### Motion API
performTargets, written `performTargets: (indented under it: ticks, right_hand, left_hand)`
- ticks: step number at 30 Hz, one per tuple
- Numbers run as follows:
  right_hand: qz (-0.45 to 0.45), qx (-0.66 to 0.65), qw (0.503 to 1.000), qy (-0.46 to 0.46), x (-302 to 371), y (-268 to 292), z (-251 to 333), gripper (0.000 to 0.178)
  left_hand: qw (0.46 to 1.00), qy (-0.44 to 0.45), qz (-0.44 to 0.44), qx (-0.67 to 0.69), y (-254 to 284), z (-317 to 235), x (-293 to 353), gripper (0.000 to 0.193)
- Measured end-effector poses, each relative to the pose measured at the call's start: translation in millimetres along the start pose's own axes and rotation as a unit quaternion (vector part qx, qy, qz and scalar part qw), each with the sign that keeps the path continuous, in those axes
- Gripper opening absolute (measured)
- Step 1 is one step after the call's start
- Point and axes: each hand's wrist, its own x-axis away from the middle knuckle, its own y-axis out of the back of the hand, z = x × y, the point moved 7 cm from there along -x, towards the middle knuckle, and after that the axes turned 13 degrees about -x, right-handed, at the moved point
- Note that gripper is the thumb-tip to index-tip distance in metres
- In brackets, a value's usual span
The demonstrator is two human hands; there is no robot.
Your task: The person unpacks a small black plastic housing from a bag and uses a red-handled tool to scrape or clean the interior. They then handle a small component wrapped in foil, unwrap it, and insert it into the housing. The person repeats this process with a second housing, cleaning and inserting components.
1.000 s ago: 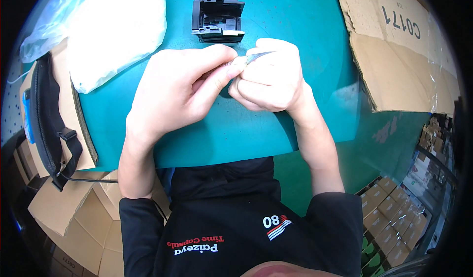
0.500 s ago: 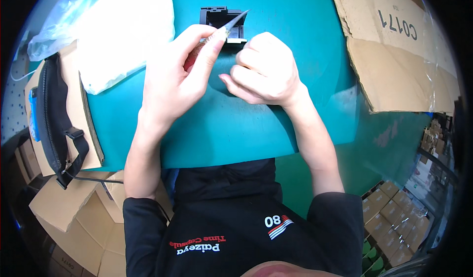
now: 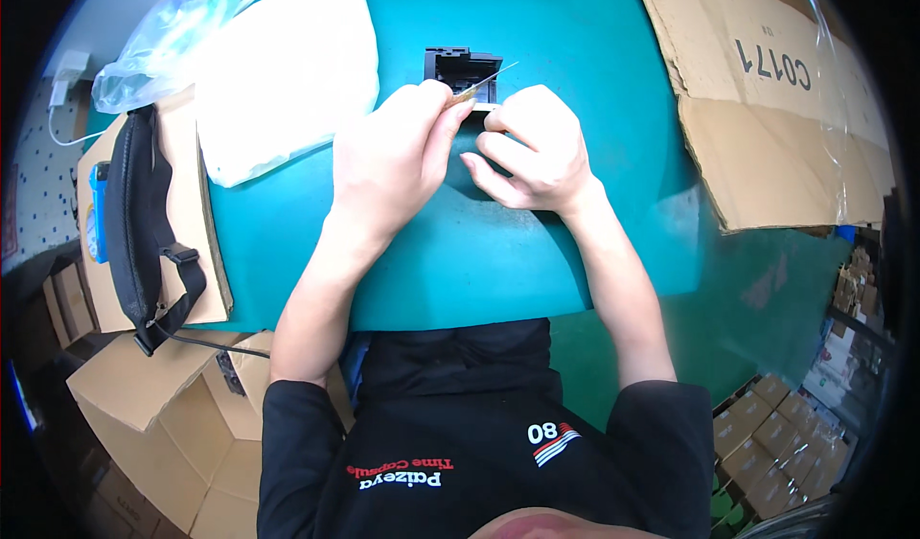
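My left hand [image 3: 388, 156] is closed around a slim pointed tool [image 3: 491, 79], perhaps a small knife; its thin metal tip sticks out up and to the right past thumb and forefinger. Just beyond both hands, a black plastic housing [image 3: 443, 63] with an open, box-like inside rests on the green table mat. The tool's tip crosses in front of this housing. At the housing's near right corner is my right hand [image 3: 541, 151], fingers curled inward and close to a pale strip along its near edge. Whatever those fingers hold, if anything, is hidden.
A large white bag [image 3: 287, 79] lies left of my hands, with a clear plastic bag [image 3: 177, 45] behind it. A black belt bag [image 3: 134, 218] sits on cardboard at the left. Flattened cardboard [image 3: 767, 146] covers the right side. An open carton [image 3: 177, 424] stands below left.
My left hand has moved right, closer to my right hand, and the tool's blade now appears thinner, as if turned edge-on. The whole view has shifted slightly.
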Motion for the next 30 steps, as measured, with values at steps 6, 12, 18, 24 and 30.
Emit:
performTargets:
  ticks: [6, 12, 18, 24, 30]
  right_hand:
    - [-0.081, 0.061, 0.992, -0.072, 0.8, 9.0, -10.1, 0.016]
    - [-0.147, 0.043, 0.974, -0.168, 12.8, 11.2, -23.2, 0.012]
    - [-0.161, 0.014, 0.97, -0.183, 16.5, 10.0, -27.0, 0.011]
    - [-0.174, -0.001, 0.965, -0.194, 18.6, 9.3, -30.3, 0.01]
    - [-0.182, -0.007, 0.964, -0.193, 20.1, 8.8, -29.8, 0.01]
  left_hand:
    - [0.99, -0.019, -0.044, -0.135, 7.2, -3.1, -1.4, 0.018]
    - [0.987, -0.027, -0.046, -0.152, 9.7, -6.2, 0.4, 0.017]
    - [0.99, -0.026, -0.029, -0.138, 8.5, -18.1, 5.7, 0.017]
    - [0.985, -0.051, -0.072, -0.147, 11.3, -25.4, 6.8, 0.019]
    - [0.979, -0.108, -0.116, -0.124, 14.5, -34.4, 9.1, 0.029]
